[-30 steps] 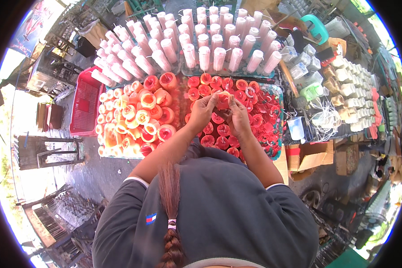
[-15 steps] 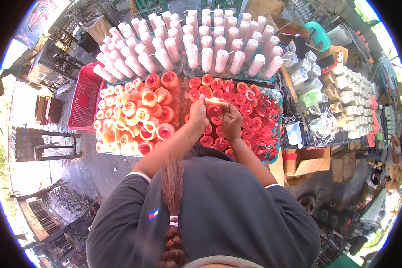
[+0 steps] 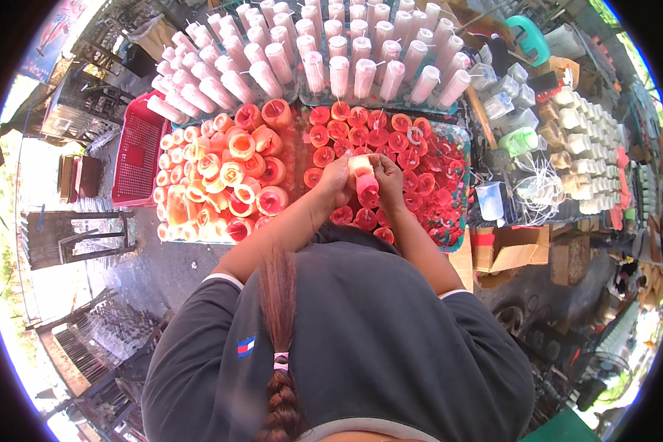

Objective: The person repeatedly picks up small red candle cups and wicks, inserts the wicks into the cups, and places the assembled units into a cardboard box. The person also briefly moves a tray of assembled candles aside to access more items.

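Observation:
Over the tray of red candles, both my hands hold a pale peach wax cup (image 3: 360, 165). My left hand (image 3: 337, 183) has its fingers closed on the cup's left side. On the other side, the fingers of my right hand (image 3: 388, 179) pinch its rim. A red candle (image 3: 367, 191) shows just below the cup; whether it is joined to the cup or separate I cannot tell. Around my hands stand several short red cup candles (image 3: 378, 138). Left of my left hand are many orange and peach wax cups (image 3: 241, 146), some stacked on others.
Tall pale pink candles (image 3: 339, 76) with white wicks stand in rows beyond. A red plastic basket (image 3: 136, 151) is at the left. To the right lie a bundle of white wicks (image 3: 536, 193), a clear cup (image 3: 490, 201) and rows of cream moulded pieces (image 3: 580, 166). An open cardboard box (image 3: 519, 250) sits below.
The peach cup has been tilted between my hands, and the red candle below it now shows. My view has shifted slightly, so the tall candles appear higher.

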{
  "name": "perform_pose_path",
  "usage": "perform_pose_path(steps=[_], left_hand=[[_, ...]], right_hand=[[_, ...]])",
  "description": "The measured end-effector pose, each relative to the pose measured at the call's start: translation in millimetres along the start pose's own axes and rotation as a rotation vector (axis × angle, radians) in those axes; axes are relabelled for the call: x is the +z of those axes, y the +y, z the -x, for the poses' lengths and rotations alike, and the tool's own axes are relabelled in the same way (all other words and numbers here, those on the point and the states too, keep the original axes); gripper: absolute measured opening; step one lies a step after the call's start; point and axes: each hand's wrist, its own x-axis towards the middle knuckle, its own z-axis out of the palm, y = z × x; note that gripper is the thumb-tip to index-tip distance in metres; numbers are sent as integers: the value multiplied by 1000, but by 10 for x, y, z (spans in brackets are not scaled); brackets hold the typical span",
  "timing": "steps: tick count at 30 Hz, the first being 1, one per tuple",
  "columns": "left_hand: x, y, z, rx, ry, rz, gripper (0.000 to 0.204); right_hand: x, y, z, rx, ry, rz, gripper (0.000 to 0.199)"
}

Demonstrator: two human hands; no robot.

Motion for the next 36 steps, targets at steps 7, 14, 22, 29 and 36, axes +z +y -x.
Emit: perform_pose_path(steps=[7, 14, 22, 29, 36], left_hand=[[57, 133, 166, 345, -49, -579, 31], [248, 212, 310, 760, 147, -740, 23], [310, 271, 312, 730, -25, -497, 20], [319, 443, 287, 403, -20, -398, 23], [322, 437, 222, 162, 76, -87, 20]], right_hand=[[-169, -572, -24, 619, -101, 18, 65], [-19, -824, 157, 616, -408, -102, 45], [98, -913, 323, 681, -581, -561, 40], [30, -1076, 340, 508, -655, -166, 45], [-38, -987, 356, 477, -660, -139, 56]])
